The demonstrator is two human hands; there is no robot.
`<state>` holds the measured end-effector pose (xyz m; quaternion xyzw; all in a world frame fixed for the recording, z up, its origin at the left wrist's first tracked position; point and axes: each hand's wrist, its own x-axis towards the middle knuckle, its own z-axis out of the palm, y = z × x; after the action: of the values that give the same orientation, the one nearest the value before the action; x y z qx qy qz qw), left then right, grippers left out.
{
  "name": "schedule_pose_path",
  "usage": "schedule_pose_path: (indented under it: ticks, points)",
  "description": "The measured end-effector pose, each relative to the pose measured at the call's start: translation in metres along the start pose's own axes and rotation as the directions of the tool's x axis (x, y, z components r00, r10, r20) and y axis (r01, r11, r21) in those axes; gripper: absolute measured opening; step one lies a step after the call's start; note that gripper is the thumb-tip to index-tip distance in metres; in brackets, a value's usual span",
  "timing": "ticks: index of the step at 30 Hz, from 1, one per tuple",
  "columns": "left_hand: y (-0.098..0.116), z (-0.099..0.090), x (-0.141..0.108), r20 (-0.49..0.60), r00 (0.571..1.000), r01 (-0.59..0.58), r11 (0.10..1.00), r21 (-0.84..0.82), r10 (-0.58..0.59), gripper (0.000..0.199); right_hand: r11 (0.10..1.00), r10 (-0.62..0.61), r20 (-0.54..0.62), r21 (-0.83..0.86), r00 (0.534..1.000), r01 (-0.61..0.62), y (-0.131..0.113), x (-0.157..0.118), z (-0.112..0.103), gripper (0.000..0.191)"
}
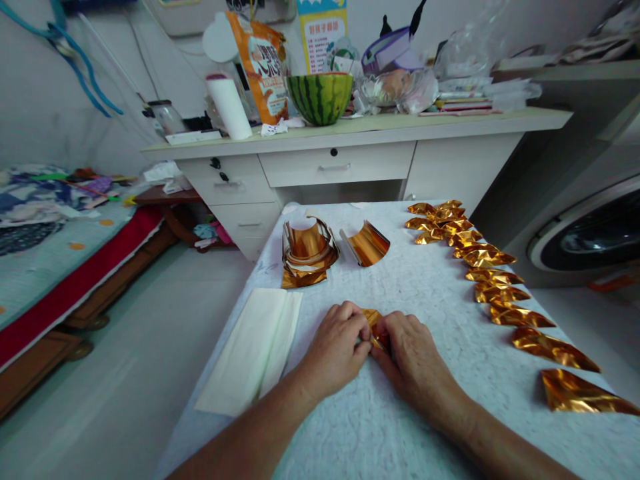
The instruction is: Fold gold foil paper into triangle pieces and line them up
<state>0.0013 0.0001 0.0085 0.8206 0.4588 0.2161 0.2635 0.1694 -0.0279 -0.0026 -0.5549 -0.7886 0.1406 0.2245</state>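
A small piece of gold foil (pixel 372 319) lies between my two hands at the middle of the cloth-covered table. My left hand (pixel 340 343) pinches its left side with curled fingers. On its right side, my right hand (pixel 411 350) presses with bent fingers, partly covering the foil. Beyond my hands stand a curled stack of gold foil sheets (pixel 307 250) and a separate curved piece of gold foil (pixel 369 244). To the left of my left hand is a folded pale paper stack (pixel 250 350). Several folded gold foil shapes (pixel 507 313) form a line along the right edge.
A white desk (pixel 335 163) beyond the table holds a watermelon half (pixel 321 98), an orange bag (pixel 263 70) and a white roll (pixel 229 107). A bed (pixel 95 243) is at the left, a washing machine (pixel 590 220) at the right.
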Motion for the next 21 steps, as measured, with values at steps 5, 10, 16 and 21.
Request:
schedule_pose_path:
  ticks: [5,10,16,21]
  points:
    - [-0.002,-0.007,-0.002,0.067,0.998,-0.005,0.999,-0.044,0.008,0.017,1.000,-0.006,0.046,0.006,0.999,0.006,0.000,0.001,-0.001,0.007]
    - [-0.004,-0.012,-0.005,0.125,0.991,-0.028,0.997,-0.077,0.037,0.022,1.000,0.017,0.073,0.016,0.997,-0.018,-0.003,0.002,-0.003,0.009]
    - [-0.001,-0.013,-0.004,0.140,0.990,-0.001,0.998,-0.064,0.010,0.022,1.000,0.008,0.073,0.002,0.997,-0.008,-0.003,0.003,-0.001,0.008]
    - [-0.003,-0.015,-0.004,0.155,0.988,-0.016,0.996,-0.083,0.029,0.027,0.998,-0.029,0.077,0.049,0.997,0.026,0.000,0.001,-0.002,0.015]
